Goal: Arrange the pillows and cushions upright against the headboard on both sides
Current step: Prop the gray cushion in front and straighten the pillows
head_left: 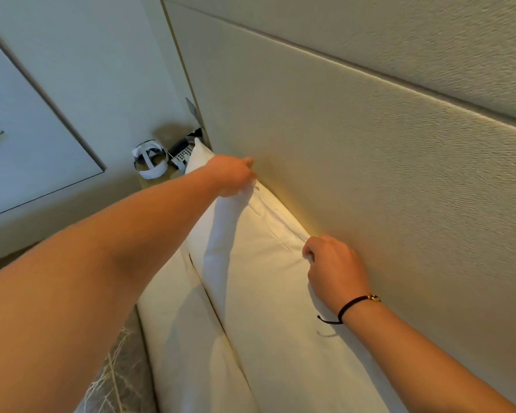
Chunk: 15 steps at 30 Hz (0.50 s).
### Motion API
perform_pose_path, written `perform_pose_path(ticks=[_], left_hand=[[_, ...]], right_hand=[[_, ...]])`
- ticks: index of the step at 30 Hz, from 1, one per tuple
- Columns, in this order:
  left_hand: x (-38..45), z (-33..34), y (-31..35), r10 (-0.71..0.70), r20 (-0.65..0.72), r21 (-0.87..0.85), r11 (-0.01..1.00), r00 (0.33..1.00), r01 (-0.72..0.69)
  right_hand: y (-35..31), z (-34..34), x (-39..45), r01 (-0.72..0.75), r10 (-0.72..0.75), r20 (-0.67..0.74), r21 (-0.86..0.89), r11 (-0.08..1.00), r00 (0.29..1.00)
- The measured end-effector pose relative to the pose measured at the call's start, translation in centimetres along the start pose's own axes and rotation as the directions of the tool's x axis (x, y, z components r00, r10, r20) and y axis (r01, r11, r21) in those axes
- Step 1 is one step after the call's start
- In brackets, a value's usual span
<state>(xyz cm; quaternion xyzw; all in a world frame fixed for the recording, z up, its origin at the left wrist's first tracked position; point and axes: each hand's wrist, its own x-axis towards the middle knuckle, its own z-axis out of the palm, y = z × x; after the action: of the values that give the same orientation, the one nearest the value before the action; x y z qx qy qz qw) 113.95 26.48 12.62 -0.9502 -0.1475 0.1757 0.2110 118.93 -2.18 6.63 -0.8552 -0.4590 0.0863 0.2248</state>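
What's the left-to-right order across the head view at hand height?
framed picture → white headset → left hand gripping the pillow top edge → right hand gripping the same edge → headboard.

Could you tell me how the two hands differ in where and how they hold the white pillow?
The left hand grips the pillow near its far top corner; the right hand grips the near part of the top edge. The right wrist wears a black cord bracelet; the left is bare. Both curl their fingers over the top edge, beside the headboard.
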Motion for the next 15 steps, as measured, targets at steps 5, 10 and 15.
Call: perform_pose_path(ticks=[5,10,15], left_hand=[[1.3,1.2,-2.3,-0.255,-0.051,0.004,0.967,0.966,0.256],[4.3,2.5,-0.8,-0.467,-0.145,-0.297,0.862,0.872,0.412],[5.9,4.0,2.6,-0.708,-0.129,-0.571,0.626,0.695,0.531]], right_hand=[[-0.6,-0.3,-0.2,0.001,0.001,0.012,-0.117,0.993,1.000],[-1.2,-0.6,0.2,0.054,-0.059,-0.015,-0.250,0.967,0.998],[-1.6,-1.0,0.7,0.115,-0.110,0.034,-0.404,0.907,0.993]])
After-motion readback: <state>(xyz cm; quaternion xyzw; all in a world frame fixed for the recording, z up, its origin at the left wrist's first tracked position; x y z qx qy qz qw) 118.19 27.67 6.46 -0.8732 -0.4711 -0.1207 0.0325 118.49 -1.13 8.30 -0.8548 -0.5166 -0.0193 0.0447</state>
